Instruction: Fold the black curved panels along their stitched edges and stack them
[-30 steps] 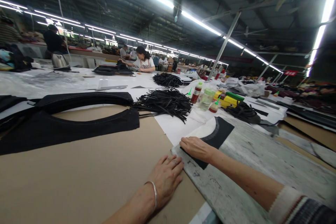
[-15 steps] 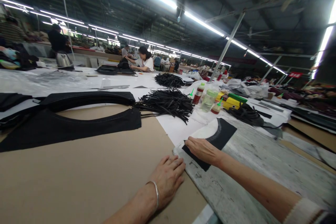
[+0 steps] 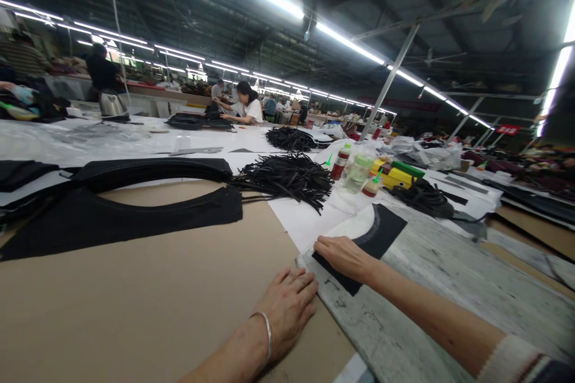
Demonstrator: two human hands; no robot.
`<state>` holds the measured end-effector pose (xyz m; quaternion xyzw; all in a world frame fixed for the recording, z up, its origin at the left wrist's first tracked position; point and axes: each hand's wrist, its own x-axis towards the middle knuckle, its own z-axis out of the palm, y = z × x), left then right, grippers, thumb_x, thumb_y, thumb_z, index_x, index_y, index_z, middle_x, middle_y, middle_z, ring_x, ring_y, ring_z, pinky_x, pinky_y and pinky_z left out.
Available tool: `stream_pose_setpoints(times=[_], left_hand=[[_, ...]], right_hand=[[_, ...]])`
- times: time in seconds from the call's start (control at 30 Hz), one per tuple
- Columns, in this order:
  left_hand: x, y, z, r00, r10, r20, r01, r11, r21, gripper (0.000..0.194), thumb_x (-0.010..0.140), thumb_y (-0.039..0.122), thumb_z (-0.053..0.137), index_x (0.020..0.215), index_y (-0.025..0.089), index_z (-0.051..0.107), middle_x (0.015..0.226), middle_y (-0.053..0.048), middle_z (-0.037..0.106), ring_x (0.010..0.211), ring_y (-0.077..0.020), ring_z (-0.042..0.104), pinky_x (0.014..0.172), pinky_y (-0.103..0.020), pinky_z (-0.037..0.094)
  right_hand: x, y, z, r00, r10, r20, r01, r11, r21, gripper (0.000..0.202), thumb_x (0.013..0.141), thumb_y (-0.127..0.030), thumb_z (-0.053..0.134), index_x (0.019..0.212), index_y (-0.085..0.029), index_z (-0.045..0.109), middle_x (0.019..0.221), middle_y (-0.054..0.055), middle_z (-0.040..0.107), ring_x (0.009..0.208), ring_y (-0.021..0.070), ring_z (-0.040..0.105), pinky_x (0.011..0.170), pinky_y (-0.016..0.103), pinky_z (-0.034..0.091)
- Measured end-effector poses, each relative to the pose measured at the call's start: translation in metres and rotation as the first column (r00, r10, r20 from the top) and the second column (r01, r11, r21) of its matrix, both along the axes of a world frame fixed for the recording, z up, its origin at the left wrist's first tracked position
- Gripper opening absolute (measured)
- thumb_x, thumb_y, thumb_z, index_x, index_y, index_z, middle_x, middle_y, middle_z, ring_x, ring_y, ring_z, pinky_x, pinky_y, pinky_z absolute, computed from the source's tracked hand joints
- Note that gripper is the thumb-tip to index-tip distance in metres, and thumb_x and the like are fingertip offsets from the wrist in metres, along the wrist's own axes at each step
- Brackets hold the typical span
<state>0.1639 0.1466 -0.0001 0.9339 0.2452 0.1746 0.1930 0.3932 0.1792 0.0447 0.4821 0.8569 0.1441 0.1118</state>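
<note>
Right now, the left hand (image 3: 290, 308), with a silver bangle (image 3: 268, 335) on its wrist, lies flat on a big brown board (image 3: 157, 287). Its fingers are open a little and hold nothing. The tips come close to the edge of a gray, marked slab (image 3: 431, 269). The right hand (image 3: 344, 256) is on the near left end of a small black piece (image 3: 386, 227). Its fingers are curled and close together, but I cannot tell if they pinch the piece. That piece lies on the slab, and its round inside edge goes around a white shape (image 3: 348, 226).

Over on the left, a large black piece (image 3: 148, 215) with a curved cut lies on the board, and a black stack (image 3: 157, 169) sits just behind it. A messy heap of thin black strips (image 3: 287, 178) is on the white bench (image 3: 290, 224). To its right stand a red-brown bottle (image 3: 341, 163), a see-through jar (image 3: 358, 175) and a small bottle with a green tip (image 3: 372, 187). A yellow box (image 3: 393, 176) is next to them. Far back, a person in a white top (image 3: 251, 109) reaches toward some black things (image 3: 197, 120).
</note>
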Motion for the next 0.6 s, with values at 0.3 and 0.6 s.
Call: stream_pose_setpoints(times=[0.3,0.6], left_hand=[[0.0011,0.0007,-0.0055,1.000,0.001,0.018,-0.001,1.000,0.011,0.040,0.095,0.032,0.038,0.134,0.027,0.044,0.143,-0.002,0.044,0.132,-0.0213,0.037,0.111,-0.044,0.025],[0.0012,0.0022,-0.0049,1.000,0.003,0.006,-0.004,1.000,0.013,0.040,0.094,0.032,0.040,0.134,0.027,0.044,0.142,-0.001,0.044,0.132,-0.0214,0.037,0.111,-0.044,0.026]], right_hand=[[-0.0015,0.0055,-0.0032,0.994,0.069,0.079,-0.066,0.997,-0.043,0.017,0.088,-0.005,0.040,0.088,-0.015,0.053,0.086,0.006,0.057,0.070,0.0160,0.058,0.059,0.027,0.038],[0.0004,-0.0002,-0.0001,1.000,-0.021,-0.003,0.021,1.000,-0.002,0.018,0.089,-0.006,0.037,0.090,-0.015,0.053,0.088,0.005,0.057,0.067,0.0148,0.057,0.057,0.025,0.036]])
